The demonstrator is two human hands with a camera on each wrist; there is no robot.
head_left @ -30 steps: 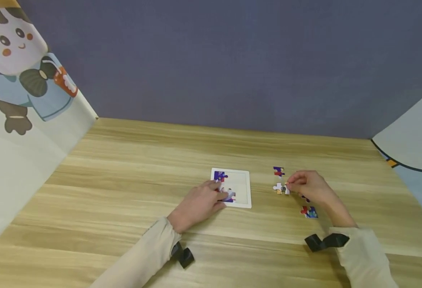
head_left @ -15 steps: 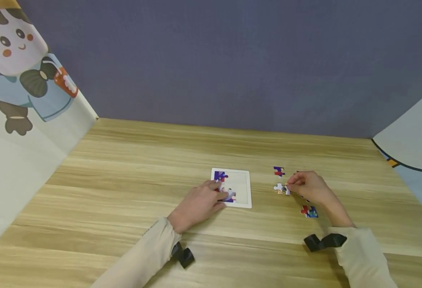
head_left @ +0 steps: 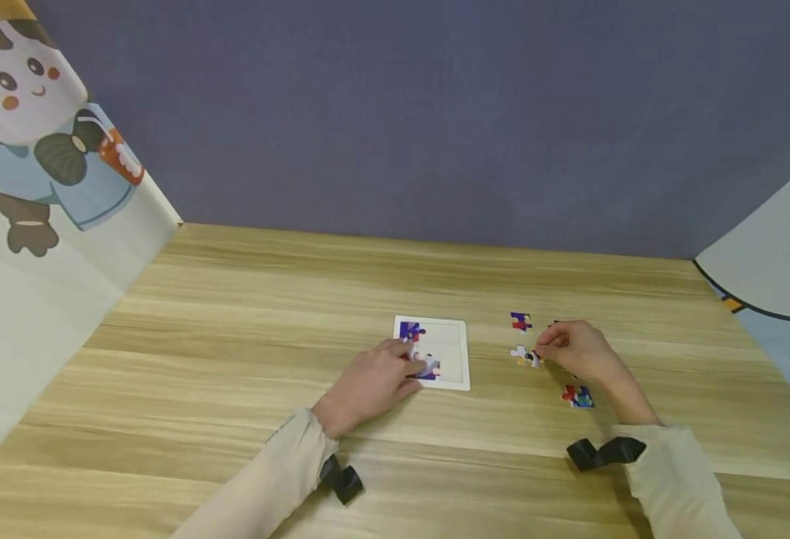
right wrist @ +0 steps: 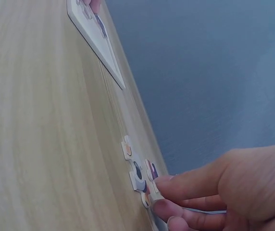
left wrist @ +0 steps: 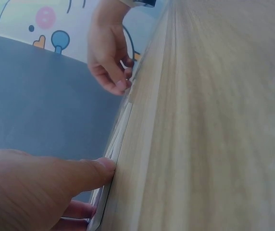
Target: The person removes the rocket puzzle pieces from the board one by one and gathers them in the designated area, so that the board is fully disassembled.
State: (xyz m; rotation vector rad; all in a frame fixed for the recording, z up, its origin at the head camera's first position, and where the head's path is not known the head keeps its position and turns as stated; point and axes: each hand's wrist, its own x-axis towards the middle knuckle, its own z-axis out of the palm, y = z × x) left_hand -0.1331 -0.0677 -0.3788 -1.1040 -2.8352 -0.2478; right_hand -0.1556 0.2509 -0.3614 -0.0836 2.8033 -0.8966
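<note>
A shallow white puzzle tray (head_left: 465,359) lies flat on the table, with several purple and white pieces fitted along its left and near sides. My left hand (head_left: 371,382) rests on it, fingers stretched over the fitted pieces; in the left wrist view the thumb (left wrist: 92,175) lies at the tray's rim. To the right, my right hand (head_left: 583,352) pinches the right end of a white puzzle piece (head_left: 521,355) between thumb and fingertips, low over the table. In the right wrist view this piece (right wrist: 135,168) shows grey and orange patches, its end hidden by the fingers.
A purple and red puzzle piece (head_left: 520,322) lies beyond the pinched one. A red and blue piece (head_left: 578,397) lies nearer me, and others are partly hidden under the right hand. A dark blue wall (head_left: 395,120) stands behind the wooden table (head_left: 266,299).
The white puzzle piece at my right fingertips has turned and tilted slightly. My left hand stays in place on the tray.
</note>
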